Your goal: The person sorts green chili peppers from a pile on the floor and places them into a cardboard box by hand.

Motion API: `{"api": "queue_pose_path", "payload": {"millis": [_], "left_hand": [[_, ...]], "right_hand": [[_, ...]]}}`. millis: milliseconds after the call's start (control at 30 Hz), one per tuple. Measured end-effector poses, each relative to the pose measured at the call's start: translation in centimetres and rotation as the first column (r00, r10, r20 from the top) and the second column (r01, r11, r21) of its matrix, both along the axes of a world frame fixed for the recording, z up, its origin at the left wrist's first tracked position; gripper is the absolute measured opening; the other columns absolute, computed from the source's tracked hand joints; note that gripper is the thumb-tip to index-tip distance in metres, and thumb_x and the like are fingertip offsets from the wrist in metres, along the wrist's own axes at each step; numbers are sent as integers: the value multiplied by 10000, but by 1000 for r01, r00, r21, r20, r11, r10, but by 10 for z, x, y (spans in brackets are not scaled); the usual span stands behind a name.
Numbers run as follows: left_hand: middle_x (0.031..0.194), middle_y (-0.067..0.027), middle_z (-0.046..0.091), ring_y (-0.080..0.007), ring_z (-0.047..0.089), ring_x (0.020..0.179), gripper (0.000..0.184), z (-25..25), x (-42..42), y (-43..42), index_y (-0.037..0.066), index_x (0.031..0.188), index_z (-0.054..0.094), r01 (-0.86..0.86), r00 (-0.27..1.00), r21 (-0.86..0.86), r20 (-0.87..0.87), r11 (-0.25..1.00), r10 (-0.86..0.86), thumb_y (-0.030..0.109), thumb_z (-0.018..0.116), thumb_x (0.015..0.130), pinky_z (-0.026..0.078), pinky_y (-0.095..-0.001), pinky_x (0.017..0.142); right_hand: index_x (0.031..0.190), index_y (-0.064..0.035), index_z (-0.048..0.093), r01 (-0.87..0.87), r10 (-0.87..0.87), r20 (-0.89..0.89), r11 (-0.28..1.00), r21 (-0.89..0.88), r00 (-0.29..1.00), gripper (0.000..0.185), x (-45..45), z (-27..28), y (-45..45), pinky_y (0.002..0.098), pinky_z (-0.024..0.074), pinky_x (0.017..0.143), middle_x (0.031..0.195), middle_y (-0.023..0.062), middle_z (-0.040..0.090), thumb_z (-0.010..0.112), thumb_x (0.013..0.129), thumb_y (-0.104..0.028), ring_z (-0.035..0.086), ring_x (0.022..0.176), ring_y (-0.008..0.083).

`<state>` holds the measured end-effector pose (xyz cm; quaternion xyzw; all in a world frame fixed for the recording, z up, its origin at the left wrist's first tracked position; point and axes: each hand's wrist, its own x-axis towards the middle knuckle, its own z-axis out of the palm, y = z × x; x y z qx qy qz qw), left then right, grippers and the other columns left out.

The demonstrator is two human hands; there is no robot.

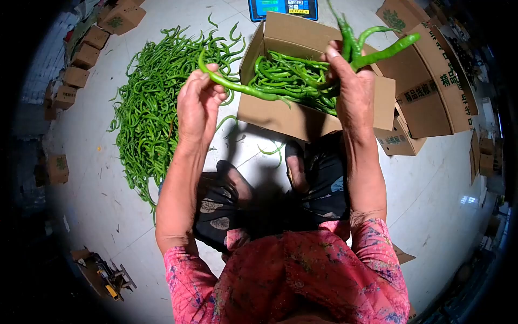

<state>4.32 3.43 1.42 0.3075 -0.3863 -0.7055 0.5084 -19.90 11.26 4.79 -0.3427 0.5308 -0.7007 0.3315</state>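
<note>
My left hand (pixel 200 105) pinches one long green chili pepper (pixel 237 86) between thumb and fingers, its tip reaching over the near edge of an open cardboard box (pixel 286 117). Several green chili peppers (pixel 384 52) stick out of my right hand (pixel 353 86), which is closed around them above the box's right side. Inside the box lie many more green chilies (pixel 291 75). To the left of my left hand, a large heap of green chilies (pixel 148 108) is spread on the floor.
Behind the box stands a digital scale (pixel 283 9) with a lit display. Larger printed cartons (pixel 426 81) are at the right, and small cartons (pixel 86 54) line the left. A few loose chilies (pixel 272 152) lie on the floor between my feet and the box.
</note>
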Motion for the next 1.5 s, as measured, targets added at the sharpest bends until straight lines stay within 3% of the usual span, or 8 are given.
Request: {"api": "queue_pose_path", "payload": {"millis": [367,633,733,900,1000,1133,1333,1500], "left_hand": [[845,-19,583,-72,531,687,305,-5,-37,1,-7,1197,591,216,838,-18,517,976,-176,122,501,936,463,-206,630],[934,-73,610,-122,609,758,375,-29,-94,-46,-64,1228,529,242,956,60,153,968,-249,180,567,946,532,-216,715],[1024,-126,622,-170,648,842,448,-36,-98,-53,-71,1254,492,143,914,73,373,987,-160,206,614,923,550,-232,766],[1039,-101,663,-129,636,834,356,-16,-93,-36,-30,1202,570,197,837,-131,538,972,-97,167,600,908,509,-235,723],[970,-59,678,-102,617,822,277,18,-93,-7,7,1126,631,191,858,-221,510,956,-53,176,606,909,474,-233,718],[922,-43,667,-110,598,805,217,30,-87,22,-4,1049,650,237,848,-398,530,886,12,165,622,916,489,-259,745],[858,-102,646,-186,622,770,222,37,-90,34,14,1016,666,330,726,-858,497,393,475,97,706,815,492,-287,710],[759,-48,628,-121,571,685,209,19,-91,31,-13,958,660,458,666,-498,741,736,88,109,716,798,484,-286,644]], "right_hand": [[1171,7,573,112,-124,-252,992,-59,960,380,-11,1,2,225,425,617,871,45,614,685,870,-197,513,676,75],[1152,3,593,212,-243,-299,968,-134,923,305,-16,5,10,234,433,641,836,37,613,659,885,-127,537,692,87],[1123,8,613,280,-314,-364,949,-144,877,285,-14,10,14,274,474,701,849,53,619,657,881,-135,586,753,127],[1143,31,564,-72,78,164,996,-46,983,304,-24,2,10,255,498,648,862,96,639,633,892,-126,596,711,119],[1129,61,541,-294,345,604,938,-186,719,250,-34,-19,-2,253,567,649,931,163,668,568,920,-73,636,726,138],[1122,68,548,-335,400,674,913,-233,621,235,-20,-18,-4,310,573,832,1128,218,625,547,918,-48,660,973,243],[1116,64,574,-324,388,592,921,-217,706,229,-8,-16,-1,359,500,970,1179,229,599,541,915,-41,610,1082,272],[1191,62,558,-448,453,575,879,-162,681,301,6,-20,0,339,460,979,1186,184,618,549,912,-50,601,1085,230]]}}
